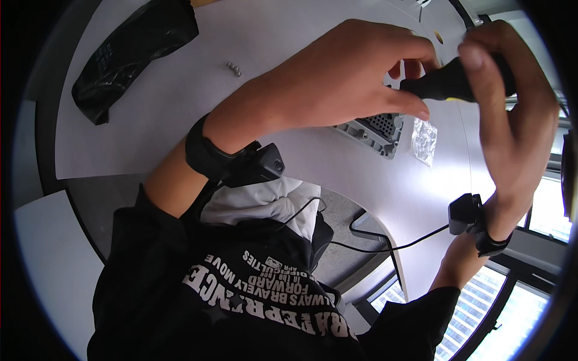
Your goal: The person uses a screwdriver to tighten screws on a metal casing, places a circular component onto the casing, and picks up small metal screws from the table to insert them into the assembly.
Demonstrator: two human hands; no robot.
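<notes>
in the head view both hands are raised above the pale counter, close together. the right hand is wrapped shut around the black handle of a screwdriver, which has a thin yellow strip along its underside; the left hand meets it from the other side, thumb and fingertips pinched together at the front end of the handle, where the shank would be, though the tip itself is hidden behind the fingers. this looks like the step of setting up the tool, perhaps seating a bit or a screw, before driving. just beneath the left hand, on the counter, lies a grey metal housing with a perforated panel, partly covered by the palm. the next move, as i judge it, calls for bringing the tip down squarely onto the housing while keeping it steady. counted: one screwdriver, one housing, one small clear plastic bag just below the right hand's fingers, one black bag well away beyond the left wrist, one little cluster of metal screws between them, and two black wrist-worn devices, one on each wrist, the right one trailing a cable.
</notes>
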